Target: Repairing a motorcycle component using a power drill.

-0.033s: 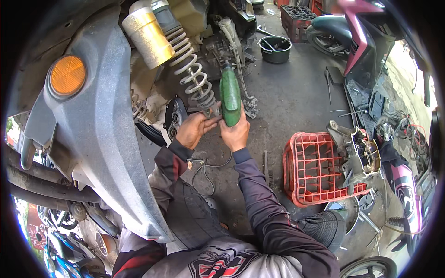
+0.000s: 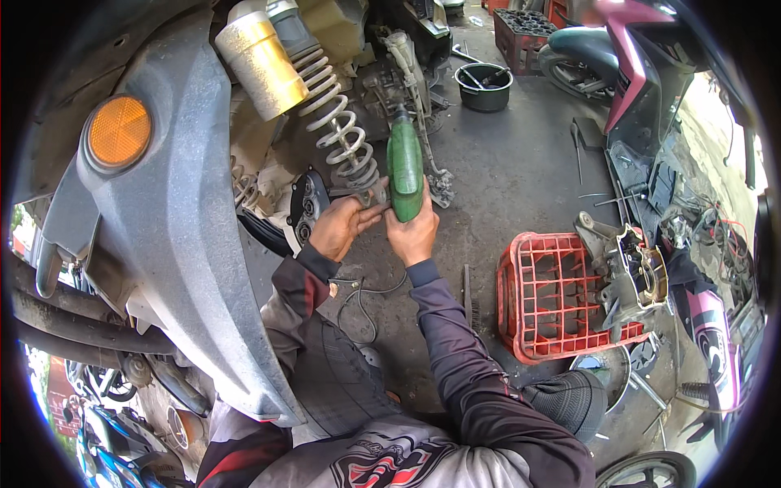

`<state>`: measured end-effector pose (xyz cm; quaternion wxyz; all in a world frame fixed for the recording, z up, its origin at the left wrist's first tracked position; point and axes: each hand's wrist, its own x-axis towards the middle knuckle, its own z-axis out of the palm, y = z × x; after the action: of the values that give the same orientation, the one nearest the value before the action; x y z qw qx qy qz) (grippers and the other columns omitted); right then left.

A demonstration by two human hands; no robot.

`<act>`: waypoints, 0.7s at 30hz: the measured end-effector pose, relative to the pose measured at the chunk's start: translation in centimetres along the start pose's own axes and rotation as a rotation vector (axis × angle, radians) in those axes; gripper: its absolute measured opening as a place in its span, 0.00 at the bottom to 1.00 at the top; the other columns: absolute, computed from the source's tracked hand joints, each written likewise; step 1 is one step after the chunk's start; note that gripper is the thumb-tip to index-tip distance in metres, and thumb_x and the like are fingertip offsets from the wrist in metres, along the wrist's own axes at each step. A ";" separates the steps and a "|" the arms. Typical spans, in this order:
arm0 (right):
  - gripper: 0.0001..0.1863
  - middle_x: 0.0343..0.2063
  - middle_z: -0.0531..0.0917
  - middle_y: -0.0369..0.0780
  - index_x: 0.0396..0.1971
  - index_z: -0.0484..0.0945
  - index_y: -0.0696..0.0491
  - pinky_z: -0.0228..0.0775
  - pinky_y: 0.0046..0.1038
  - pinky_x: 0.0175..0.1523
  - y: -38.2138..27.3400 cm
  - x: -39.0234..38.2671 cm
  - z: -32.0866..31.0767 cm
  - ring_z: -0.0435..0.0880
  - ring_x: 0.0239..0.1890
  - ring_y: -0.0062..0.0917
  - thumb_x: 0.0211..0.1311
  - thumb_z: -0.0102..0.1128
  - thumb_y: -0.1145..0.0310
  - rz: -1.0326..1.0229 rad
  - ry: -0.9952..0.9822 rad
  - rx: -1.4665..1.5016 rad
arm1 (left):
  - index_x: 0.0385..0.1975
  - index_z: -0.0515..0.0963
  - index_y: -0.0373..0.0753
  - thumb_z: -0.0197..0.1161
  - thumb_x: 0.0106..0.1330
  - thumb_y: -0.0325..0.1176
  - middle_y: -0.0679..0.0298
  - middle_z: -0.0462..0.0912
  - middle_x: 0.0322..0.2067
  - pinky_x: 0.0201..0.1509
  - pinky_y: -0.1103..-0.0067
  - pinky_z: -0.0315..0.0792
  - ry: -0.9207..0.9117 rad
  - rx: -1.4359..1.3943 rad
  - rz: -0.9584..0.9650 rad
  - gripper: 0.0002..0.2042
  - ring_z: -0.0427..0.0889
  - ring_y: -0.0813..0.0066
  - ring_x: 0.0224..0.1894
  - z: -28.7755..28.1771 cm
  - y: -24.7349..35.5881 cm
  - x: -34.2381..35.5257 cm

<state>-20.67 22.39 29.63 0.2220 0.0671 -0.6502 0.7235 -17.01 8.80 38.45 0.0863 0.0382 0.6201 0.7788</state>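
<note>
My right hand point(image 2: 413, 236) is wrapped round the rear of a green power drill point(image 2: 404, 167), whose dark front end points away from me toward greasy engine parts point(image 2: 390, 89). Close beside it on the left is my left hand point(image 2: 342, 228), its fingers bent toward the drill at the lower end of a coil-spring shock absorber point(image 2: 338, 122). What those fingertips hold is hidden by the drill and the shock's lower end. A gold cylinder point(image 2: 262, 65) is alongside the spring. Left of my hands is a grey body panel point(image 2: 175, 179) with a round orange reflector point(image 2: 119, 131).
An upturned red plastic crate point(image 2: 521, 301) carries a metal engine casing point(image 2: 639, 268) to my right. Farther off stand a black basin point(image 2: 485, 96) with tools and a pink scooter point(image 2: 630, 65). A cable point(image 2: 362, 305) and a wire brush point(image 2: 472, 305) lie on the floor.
</note>
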 end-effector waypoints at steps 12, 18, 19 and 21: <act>0.43 0.43 0.87 0.53 0.68 0.63 0.65 0.81 0.34 0.51 -0.2 0.1 -0.2 0.90 0.47 0.40 0.48 0.68 0.75 0.029 -0.097 0.079 | 0.60 0.72 0.28 0.47 0.78 0.34 0.58 0.76 0.62 0.69 0.68 0.68 0.081 -0.079 -0.040 0.18 0.74 0.63 0.67 -1.0 0.0 -0.7; 0.43 0.45 0.87 0.53 0.68 0.62 0.66 0.81 0.33 0.52 0.1 0.1 -0.1 0.90 0.48 0.39 0.49 0.69 0.74 -0.019 -0.065 0.054 | 0.63 0.70 0.28 0.46 0.78 0.34 0.59 0.74 0.64 0.70 0.67 0.67 0.112 -0.004 -0.056 0.20 0.74 0.63 0.68 0.6 0.8 -0.8; 0.43 0.45 0.87 0.53 0.68 0.62 0.66 0.81 0.33 0.52 -0.2 0.4 0.0 0.90 0.48 0.39 0.49 0.69 0.74 -0.019 -0.066 0.056 | 0.63 0.70 0.27 0.46 0.78 0.34 0.59 0.74 0.65 0.70 0.67 0.67 0.101 -0.010 -0.038 0.21 0.74 0.62 0.68 -0.1 0.2 -0.7; 0.44 0.44 0.88 0.52 0.68 0.62 0.66 0.81 0.32 0.52 -0.9 1.0 -0.1 0.90 0.48 0.37 0.49 0.69 0.74 -0.068 -0.080 0.044 | 0.64 0.69 0.27 0.45 0.78 0.34 0.58 0.73 0.66 0.71 0.67 0.66 0.055 -0.024 -0.022 0.21 0.73 0.61 0.68 -2.6 -1.1 -0.5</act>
<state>-21.14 22.76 30.85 0.2188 0.1228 -0.6399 0.7263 -16.90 6.47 36.80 0.0784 0.0087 0.6133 0.7859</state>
